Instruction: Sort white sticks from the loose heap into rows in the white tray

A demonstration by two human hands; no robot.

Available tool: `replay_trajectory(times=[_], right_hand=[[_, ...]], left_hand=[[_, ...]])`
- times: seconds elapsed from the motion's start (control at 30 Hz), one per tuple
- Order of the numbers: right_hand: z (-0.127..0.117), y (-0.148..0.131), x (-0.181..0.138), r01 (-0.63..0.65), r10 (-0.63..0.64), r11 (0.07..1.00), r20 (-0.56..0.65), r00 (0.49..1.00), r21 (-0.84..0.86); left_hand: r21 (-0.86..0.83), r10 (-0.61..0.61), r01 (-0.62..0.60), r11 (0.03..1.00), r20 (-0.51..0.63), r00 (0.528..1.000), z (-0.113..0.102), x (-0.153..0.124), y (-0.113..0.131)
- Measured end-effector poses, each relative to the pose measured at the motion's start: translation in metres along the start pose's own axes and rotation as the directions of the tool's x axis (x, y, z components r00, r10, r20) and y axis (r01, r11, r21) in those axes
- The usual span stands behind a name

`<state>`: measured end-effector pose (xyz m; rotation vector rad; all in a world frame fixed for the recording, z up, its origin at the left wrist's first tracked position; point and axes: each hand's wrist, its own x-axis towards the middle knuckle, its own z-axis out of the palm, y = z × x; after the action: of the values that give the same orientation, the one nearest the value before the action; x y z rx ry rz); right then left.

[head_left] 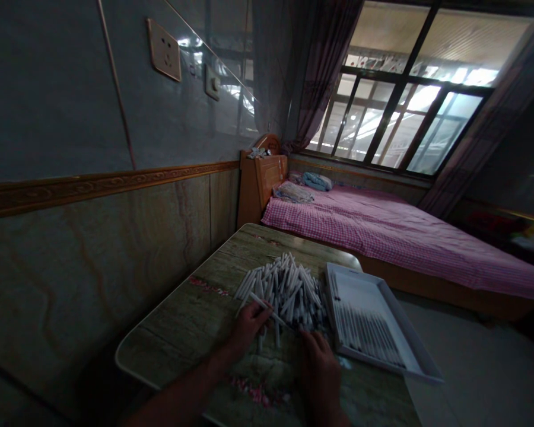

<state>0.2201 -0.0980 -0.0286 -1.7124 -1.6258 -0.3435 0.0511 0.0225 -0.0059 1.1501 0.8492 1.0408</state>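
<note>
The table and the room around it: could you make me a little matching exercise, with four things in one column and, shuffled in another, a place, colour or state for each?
Things
1. Left hand
2. Tray
3. Bed cover
4. Heap of pens

Descriptions
A. Pink, with a checked pattern
B. Has a row of pens lying inside
C. Piled loosely on the table, left of the tray
D. Holding a single pen

Right pairs: 1-D, 2-B, 3-A, 4-C
</note>
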Motion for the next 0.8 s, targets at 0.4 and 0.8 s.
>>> replay_trajectory(times=[0.4,0.8], right_hand=[[0.014,-0.025,0.003,-0.049,0.051,0.949,0.001,0.999,0.311],[0.005,-0.050,0.040,-0.164,0.265,0.956,0.470,0.842,-0.244]], left_hand=[[-0.405,-0.179,0.144,0.903,-0.049,0.983,-0.011,0.006,0.008],[-0.447,-0.251,0.224,0.866,-0.002,0.968,-0.011,0.009,0.005]])
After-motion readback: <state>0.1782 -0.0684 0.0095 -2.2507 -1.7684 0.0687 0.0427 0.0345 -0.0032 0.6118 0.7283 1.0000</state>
